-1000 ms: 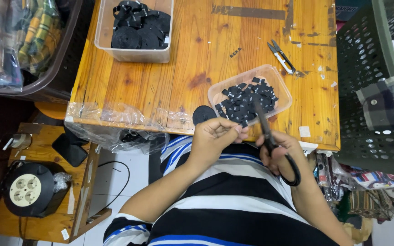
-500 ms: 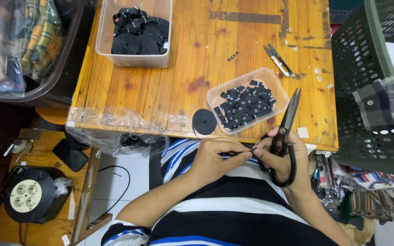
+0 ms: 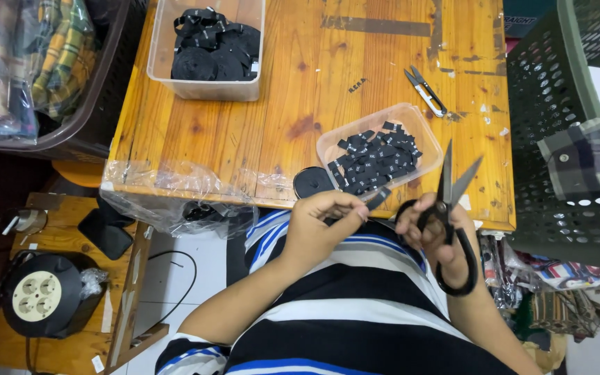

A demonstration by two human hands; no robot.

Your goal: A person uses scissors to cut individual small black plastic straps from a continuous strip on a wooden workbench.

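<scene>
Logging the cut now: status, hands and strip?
Left hand pinches black strip. Right hand holds scissors, blades open, clear of strip. Nothing between them.

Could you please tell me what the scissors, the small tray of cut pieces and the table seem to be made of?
The scissors look like bare grey metal blades with black, probably plastic, handles. The small tray seems to be clear thin plastic, since the table shows through its wall. The table looks like varnished orange wood, with visible grain, knots and worn patches.

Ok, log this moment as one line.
left hand: pinches black ribbon strip | right hand: holds scissors, blades open, pointing up | small tub of cut labels: on table
</scene>
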